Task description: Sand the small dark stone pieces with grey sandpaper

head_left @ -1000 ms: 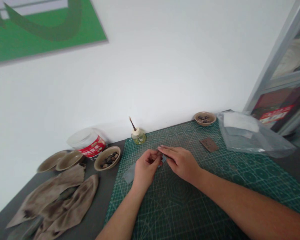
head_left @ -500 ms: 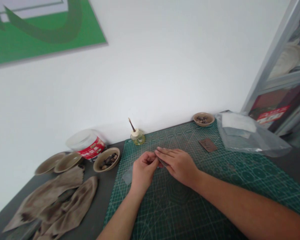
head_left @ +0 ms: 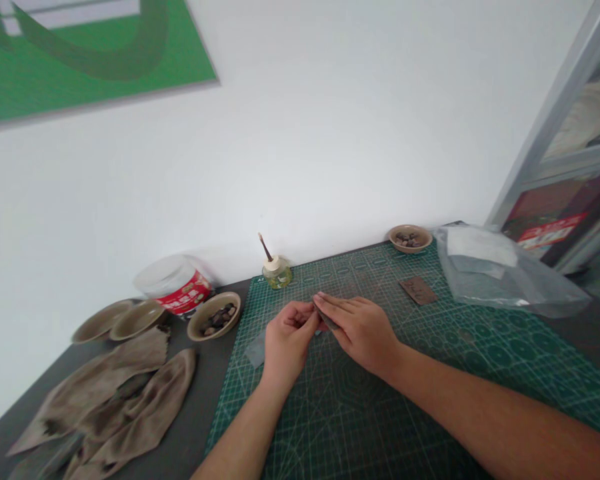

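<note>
Over the middle of the green cutting mat point(head_left: 330, 427), my two hands meet. My left hand point(head_left: 289, 337) is closed in a pinch, thumb against curled fingers, on something small that the fingers hide. My right hand point(head_left: 363, 330) has its fingers laid together over a thin, flat, grey-brown piece point(head_left: 329, 320), pressed against the left fingertips. Only that piece's edge shows, so its kind is unclear. Just left of my left hand lies a small clear plastic bag point(head_left: 256, 349). A brown rectangular piece with dark writing point(head_left: 418, 291) rests beyond my right hand.
Along the wall stand a glass jar with a brush point(head_left: 277, 272), a bowl of stones point(head_left: 214, 316), another stone bowl point(head_left: 410, 239) and a red-labelled tub point(head_left: 180, 285). Shallow bowls point(head_left: 137, 320) and a brown cloth point(head_left: 125, 407) are left; a clear plastic bag point(head_left: 510, 273) lies right.
Both hands stay joined in nearly the same place. The right fingers have shifted slightly against the left fingertips, and a little more of the flat piece's edge shows. The view has tilted slightly.
</note>
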A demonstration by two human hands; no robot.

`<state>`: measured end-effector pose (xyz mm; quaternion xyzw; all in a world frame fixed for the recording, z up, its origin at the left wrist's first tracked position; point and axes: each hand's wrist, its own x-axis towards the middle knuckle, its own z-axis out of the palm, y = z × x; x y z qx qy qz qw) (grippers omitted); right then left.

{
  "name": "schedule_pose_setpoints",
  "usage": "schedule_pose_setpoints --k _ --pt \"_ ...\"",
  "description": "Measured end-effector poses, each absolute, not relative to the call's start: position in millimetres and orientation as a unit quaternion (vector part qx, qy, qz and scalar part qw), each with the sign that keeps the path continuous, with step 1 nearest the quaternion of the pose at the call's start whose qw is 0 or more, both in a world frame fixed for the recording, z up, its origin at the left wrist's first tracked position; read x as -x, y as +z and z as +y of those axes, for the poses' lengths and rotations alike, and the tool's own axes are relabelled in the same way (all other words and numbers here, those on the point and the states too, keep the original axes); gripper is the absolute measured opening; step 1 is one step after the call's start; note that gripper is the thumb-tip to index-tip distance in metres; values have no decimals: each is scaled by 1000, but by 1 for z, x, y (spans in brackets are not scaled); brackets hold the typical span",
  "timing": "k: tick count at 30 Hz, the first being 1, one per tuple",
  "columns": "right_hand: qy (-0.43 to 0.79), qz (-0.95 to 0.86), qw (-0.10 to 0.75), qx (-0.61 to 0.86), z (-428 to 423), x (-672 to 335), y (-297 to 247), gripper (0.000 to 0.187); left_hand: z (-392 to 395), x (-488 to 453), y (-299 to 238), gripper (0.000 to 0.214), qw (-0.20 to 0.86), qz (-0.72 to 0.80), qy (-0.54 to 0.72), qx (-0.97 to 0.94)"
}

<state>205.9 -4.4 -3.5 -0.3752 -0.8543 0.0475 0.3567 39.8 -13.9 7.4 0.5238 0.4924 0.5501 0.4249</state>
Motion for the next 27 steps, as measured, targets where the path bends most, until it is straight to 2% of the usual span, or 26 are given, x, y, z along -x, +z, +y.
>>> schedule_pose_setpoints --k 11,22,27 --pt "80 -808 411 415 -7 -198 -5 50 -9 -40 4 25 459 438 580 -511" --pt "69 -845 385 366 -8 -202 -4 53 -10 -38 4 23 413 444 545 -579" --pt "71 -838 390 375 -9 -200 -4 51 -10 -40 5 24 431 430 547 -575"
